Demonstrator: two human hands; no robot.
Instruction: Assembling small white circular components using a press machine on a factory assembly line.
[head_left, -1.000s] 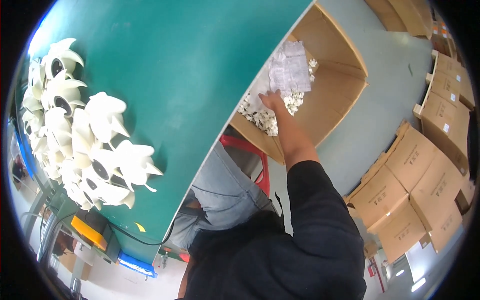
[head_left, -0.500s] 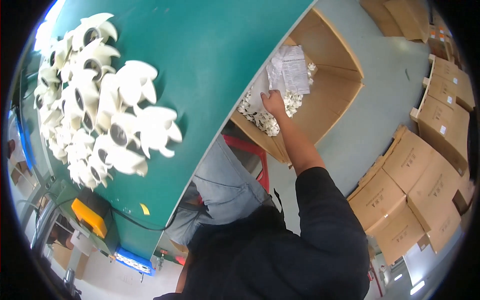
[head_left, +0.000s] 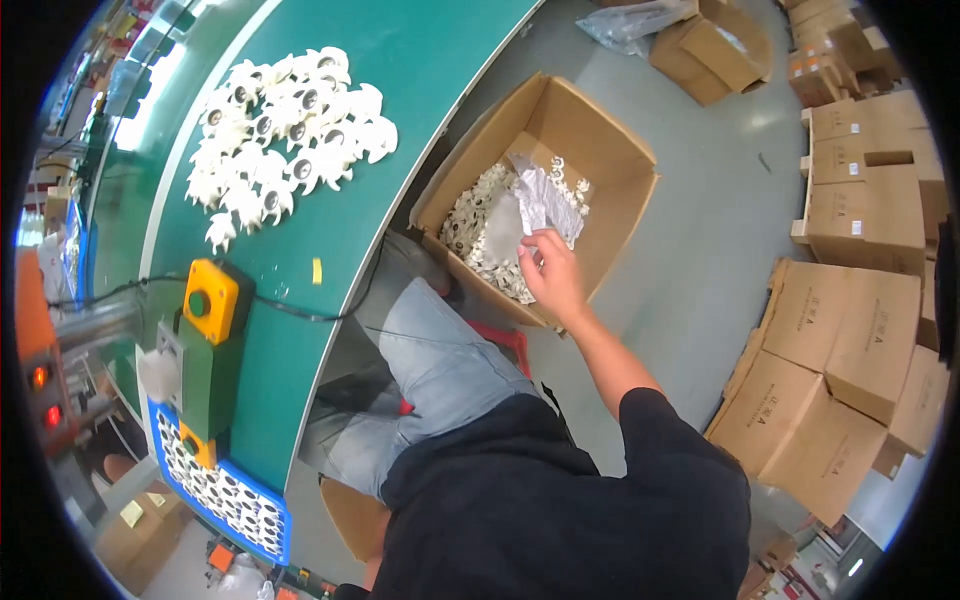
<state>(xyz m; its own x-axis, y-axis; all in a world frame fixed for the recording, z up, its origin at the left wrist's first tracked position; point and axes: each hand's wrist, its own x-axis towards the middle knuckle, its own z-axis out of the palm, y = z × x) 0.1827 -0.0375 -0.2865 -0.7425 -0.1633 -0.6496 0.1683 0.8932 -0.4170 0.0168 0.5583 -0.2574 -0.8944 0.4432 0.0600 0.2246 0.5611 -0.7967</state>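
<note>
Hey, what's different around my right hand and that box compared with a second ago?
Your right hand has drawn back toward your side of the cardboard box. The paper, flatter before, looks narrower and more crumpled; whether you're gripping it is unclear. The camera view has swung too. Unchanged: the white bladed parts sit on the green table.

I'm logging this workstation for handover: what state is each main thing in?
box: open, partly filled
paper: creased, lying in the box
right hand: half-curled at the paper, grip unclear
fans: clustered on the table
tray: loaded
lamps: lit
button: pressed or not, unclear
cartons: stacked
</note>
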